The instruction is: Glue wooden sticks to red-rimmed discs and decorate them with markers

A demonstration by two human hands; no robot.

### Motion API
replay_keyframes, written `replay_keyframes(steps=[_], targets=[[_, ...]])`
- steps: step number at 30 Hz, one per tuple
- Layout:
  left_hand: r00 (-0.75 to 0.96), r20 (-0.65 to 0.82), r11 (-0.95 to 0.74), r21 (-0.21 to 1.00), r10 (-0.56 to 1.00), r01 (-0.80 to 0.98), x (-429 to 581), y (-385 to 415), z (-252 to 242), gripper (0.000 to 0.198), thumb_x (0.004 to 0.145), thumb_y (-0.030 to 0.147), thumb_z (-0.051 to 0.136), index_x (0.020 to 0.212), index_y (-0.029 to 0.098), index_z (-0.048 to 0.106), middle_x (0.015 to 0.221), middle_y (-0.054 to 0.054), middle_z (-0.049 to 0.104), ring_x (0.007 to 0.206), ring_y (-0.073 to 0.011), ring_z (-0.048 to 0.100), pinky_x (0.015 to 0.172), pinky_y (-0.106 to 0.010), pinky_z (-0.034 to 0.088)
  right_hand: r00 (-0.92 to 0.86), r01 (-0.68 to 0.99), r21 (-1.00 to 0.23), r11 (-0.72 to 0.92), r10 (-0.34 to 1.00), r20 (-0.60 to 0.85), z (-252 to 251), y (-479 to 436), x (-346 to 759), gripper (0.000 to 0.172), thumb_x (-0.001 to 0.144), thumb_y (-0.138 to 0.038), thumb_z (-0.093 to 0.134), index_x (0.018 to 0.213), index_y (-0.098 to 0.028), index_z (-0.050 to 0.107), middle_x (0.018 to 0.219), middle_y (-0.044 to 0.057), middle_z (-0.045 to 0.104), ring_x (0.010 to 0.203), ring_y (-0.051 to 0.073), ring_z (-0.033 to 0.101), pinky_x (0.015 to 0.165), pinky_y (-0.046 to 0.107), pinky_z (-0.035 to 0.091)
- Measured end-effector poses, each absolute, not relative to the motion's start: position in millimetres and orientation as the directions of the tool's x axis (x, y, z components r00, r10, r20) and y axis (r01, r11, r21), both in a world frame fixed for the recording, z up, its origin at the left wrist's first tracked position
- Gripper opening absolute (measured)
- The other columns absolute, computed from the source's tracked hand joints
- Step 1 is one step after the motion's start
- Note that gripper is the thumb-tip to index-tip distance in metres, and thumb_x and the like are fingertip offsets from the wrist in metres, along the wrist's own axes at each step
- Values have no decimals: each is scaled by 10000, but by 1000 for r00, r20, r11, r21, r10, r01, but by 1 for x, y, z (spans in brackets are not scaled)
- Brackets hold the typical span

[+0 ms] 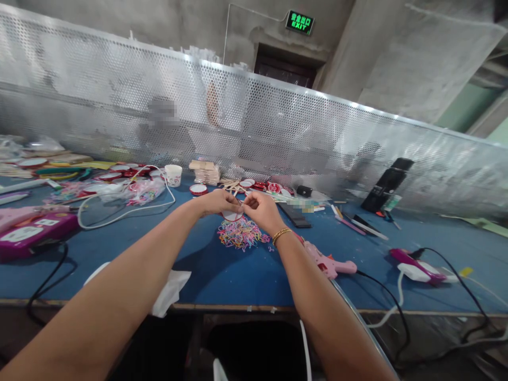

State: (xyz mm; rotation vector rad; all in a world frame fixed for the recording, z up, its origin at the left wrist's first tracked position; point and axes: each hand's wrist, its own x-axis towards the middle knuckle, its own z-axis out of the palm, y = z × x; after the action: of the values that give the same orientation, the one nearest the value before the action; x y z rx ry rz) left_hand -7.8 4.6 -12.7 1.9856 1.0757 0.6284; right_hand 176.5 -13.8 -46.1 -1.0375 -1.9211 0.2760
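Observation:
Over the middle of the blue table, my left hand [217,202] is closed on a small round disc [232,216], white with a red rim. Close beside it, my right hand [260,207] is in a pinch at the disc's edge; whatever sits between those fingertips is too small to make out. Below both hands lies a loose pile of small colourful elastic bands [241,235]. A pink glue gun [331,266] rests by my right forearm.
A white paper cup [173,175], a stack of wooden pieces [205,173] and red-rimmed discs [198,189] stand along the perforated metal screen [278,121]. A purple box [37,237] is at left, a purple-and-white power strip [418,270] with cables at right. White tissue [171,292] hangs over the front edge.

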Motion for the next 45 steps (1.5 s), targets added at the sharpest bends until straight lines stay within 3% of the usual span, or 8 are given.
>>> replay_keyframes(steps=[8, 15, 20, 25, 32, 36, 39, 45], targets=[[535, 116, -404, 791, 837, 460, -11, 11, -17, 264, 660, 393, 678, 750, 144, 691, 610, 1, 575, 573, -107, 468, 556, -245, 354, -256, 499, -586, 638, 755, 604, -49, -12, 173, 112, 772, -212, 583, 868, -188, 634, 772, 13, 673, 677, 122, 621, 650, 242, 489], [446, 226, -447, 750, 866, 487, -6, 6, -10, 188, 616, 298, 631, 711, 146, 687, 649, 0, 620, 627, -123, 517, 607, -244, 388, -238, 506, -555, 660, 725, 646, -44, -15, 172, 47, 747, -227, 576, 735, -187, 597, 743, 7, 619, 712, 142, 562, 702, 284, 441], [408, 348, -527, 679, 844, 511, -6, 12, -8, 153, 625, 272, 588, 665, 159, 683, 647, 18, 641, 665, -127, 549, 657, -237, 410, -245, 214, -767, 605, 793, 558, -43, -11, 171, 104, 696, -286, 559, 659, -189, 559, 722, -3, 557, 721, 138, 500, 708, 279, 405], [288, 404, -488, 585, 868, 648, -13, 20, -10, 192, 654, 275, 564, 675, 167, 721, 657, 0, 676, 647, -134, 563, 591, -238, 381, -321, -77, -867, 493, 811, 489, -41, -16, 167, 138, 694, -322, 562, 665, -192, 524, 743, -10, 586, 706, 117, 501, 711, 264, 390], [311, 406, -493, 498, 859, 714, -14, 16, -10, 192, 652, 258, 574, 680, 189, 752, 676, -15, 700, 658, -146, 580, 567, -245, 368, -366, 128, -954, 270, 907, 208, -41, -21, 168, 168, 706, -323, 645, 770, -178, 590, 683, 0, 610, 631, 112, 510, 647, 267, 390], [330, 381, -490, 482, 864, 726, -14, 21, -13, 181, 660, 272, 583, 685, 189, 742, 710, -13, 705, 659, -137, 578, 565, -236, 364, -376, 118, -925, 361, 879, 295, -41, -19, 169, 165, 697, -287, 671, 814, -174, 644, 786, 11, 635, 730, 123, 541, 757, 293, 409], [325, 347, -464, 471, 880, 750, -16, 26, -15, 196, 670, 306, 587, 703, 187, 739, 674, -3, 685, 624, -131, 560, 544, -234, 351, -389, 4, -906, 424, 835, 389, -40, -22, 167, 138, 725, -310, 667, 780, -188, 632, 799, -2, 629, 771, 125, 541, 803, 299, 407], [326, 271, -423, 571, 906, 703, -18, 23, -14, 170, 639, 278, 611, 708, 170, 722, 617, 17, 648, 586, -110, 532, 520, -208, 349, -431, -139, -849, 509, 741, 515, -41, -27, 158, 147, 789, -345, 645, 847, -211, 632, 859, 9, 659, 860, 139, 583, 891, 332, 423]])
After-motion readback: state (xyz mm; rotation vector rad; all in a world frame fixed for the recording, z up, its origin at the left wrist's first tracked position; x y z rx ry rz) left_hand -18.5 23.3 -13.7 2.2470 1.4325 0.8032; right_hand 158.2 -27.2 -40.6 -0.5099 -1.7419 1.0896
